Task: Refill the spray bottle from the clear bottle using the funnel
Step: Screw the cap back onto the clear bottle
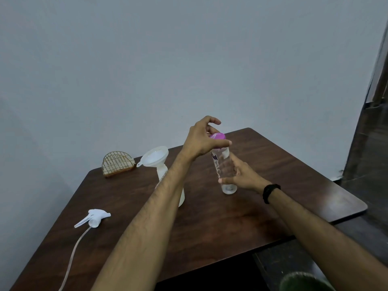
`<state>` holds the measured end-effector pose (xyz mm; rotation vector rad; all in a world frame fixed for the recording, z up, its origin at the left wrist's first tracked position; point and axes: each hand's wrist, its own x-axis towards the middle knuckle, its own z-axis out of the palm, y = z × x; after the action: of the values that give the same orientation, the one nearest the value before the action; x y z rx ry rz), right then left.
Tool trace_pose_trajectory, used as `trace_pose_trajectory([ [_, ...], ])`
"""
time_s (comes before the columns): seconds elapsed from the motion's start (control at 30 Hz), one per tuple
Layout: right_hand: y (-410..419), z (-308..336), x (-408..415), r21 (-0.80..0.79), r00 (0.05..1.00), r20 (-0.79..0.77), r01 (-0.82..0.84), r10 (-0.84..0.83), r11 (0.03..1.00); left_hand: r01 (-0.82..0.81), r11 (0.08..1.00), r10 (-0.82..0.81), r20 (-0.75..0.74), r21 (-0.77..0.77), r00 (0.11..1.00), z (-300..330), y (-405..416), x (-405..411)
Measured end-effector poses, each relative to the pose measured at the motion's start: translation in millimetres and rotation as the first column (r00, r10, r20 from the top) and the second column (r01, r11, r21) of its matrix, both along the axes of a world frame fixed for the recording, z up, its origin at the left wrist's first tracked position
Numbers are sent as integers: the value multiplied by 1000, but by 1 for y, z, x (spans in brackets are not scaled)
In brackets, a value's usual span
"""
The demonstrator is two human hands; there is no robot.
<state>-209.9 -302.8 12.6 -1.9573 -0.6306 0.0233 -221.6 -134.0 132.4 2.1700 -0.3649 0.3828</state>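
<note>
A clear bottle [224, 169] with a purple cap [218, 137] stands on the dark wooden table [210, 223]. My right hand [245, 175] grips its lower body from the right. My left hand [201, 139] holds the purple cap from above with thumb and fingers. Left of them stands the white spray bottle [181, 196], partly hidden behind my left forearm, with a white funnel [154, 157] seated in its neck. The spray trigger head [95, 217] with its dip tube [73, 255] lies on the table at the front left.
A gold wire napkin holder [117, 165] sits at the table's back left corner. The grey wall runs behind the table. A dark doorway and floor are at the right. A dark green round object [302, 282] shows at the bottom right edge.
</note>
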Motion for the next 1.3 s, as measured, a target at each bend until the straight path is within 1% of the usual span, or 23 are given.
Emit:
trace_pose_trajectory([
  [0.1,-2,-7,4,68,998,-42,45,-42,997,-28,998,26,-26,-59,999,-18,-8,1],
  [0.17,-7,-13,8,119,994,-66,89,-82,989,-91,993,84,-96,-74,992,-46,-10,0],
  [0.2,-9,-14,9,115,994,-57,102,-96,988,-123,990,112,-149,-62,982,-62,-9,1],
  [0.23,-11,-15,10,106,994,-50,104,-99,989,-143,990,138,-199,-14,970,-80,-7,2],
  [0.3,-13,-15,14,92,994,-41,102,-99,991,-151,970,198,-265,188,944,-112,-1,5],
  [0.37,-12,-16,20,93,993,-34,116,-114,989,-133,922,253,-306,363,918,-138,4,8],
  [0.47,-6,-17,33,107,989,-26,145,-143,984,-106,855,321,-360,507,876,-163,9,15],
  [0.57,1,-16,52,101,985,-29,170,-168,980,-122,777,384,-312,617,869,-179,8,23],
  [0.63,7,-17,69,91,984,-29,178,-176,980,-152,755,412,-280,638,867,-181,4,33],
  [0.83,30,-24,128,59,978,-31,210,-208,976,-219,734,481,-265,643,836,-178,6,74],
  [0.93,49,-24,164,50,977,-60,205,-202,977,-252,719,509,-244,648,825,-185,7,89],
  [1.17,92,-28,238,60,976,-102,197,-190,979,-249,701,524,-246,668,815,-190,11,115],
  [1.3,102,-35,264,88,966,-140,232,-219,969,-261,695,528,-230,670,818,-196,11,118],
])
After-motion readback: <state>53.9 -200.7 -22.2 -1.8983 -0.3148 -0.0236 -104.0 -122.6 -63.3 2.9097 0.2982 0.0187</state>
